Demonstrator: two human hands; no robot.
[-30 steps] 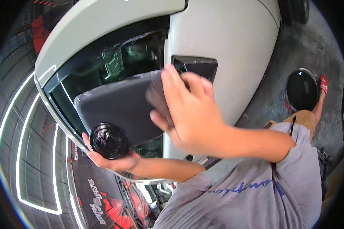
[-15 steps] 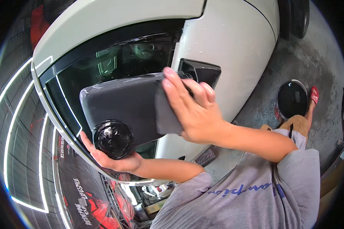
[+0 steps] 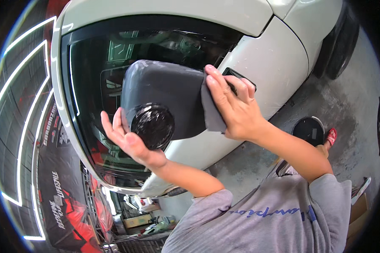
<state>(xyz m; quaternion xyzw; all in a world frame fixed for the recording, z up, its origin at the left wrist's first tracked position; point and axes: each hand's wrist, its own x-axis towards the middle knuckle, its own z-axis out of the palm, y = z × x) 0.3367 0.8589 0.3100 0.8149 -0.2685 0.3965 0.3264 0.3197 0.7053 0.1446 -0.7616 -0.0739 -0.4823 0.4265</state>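
A dark grey side-mirror housing [image 3: 173,82] juts from a white car, with whitish streaks along its upper left edge. My right hand [image 3: 238,111] presses a thin grey cloth [image 3: 212,110] against the housing's right end, fingers extended over it. In front of the housing's lower left part is a round black tub [image 3: 153,126] with glossy dark contents. My left hand [image 3: 139,148] supports this tub from the left and below; its fingers are apart and partly hidden behind the rim.
Behind the mirror are the car's side window [image 3: 93,126] and white door [image 3: 278,50]. A black wheel [image 3: 340,42] stands at upper right. A round black stool top [image 3: 309,130] is over the grey floor [image 3: 261,164]. Boxes and shelving lie lower left.
The view has shifted, so the mirror appears farther right and higher. My right hand and the cloth remain at the housing's right end. My left fingers have spread around the tub.
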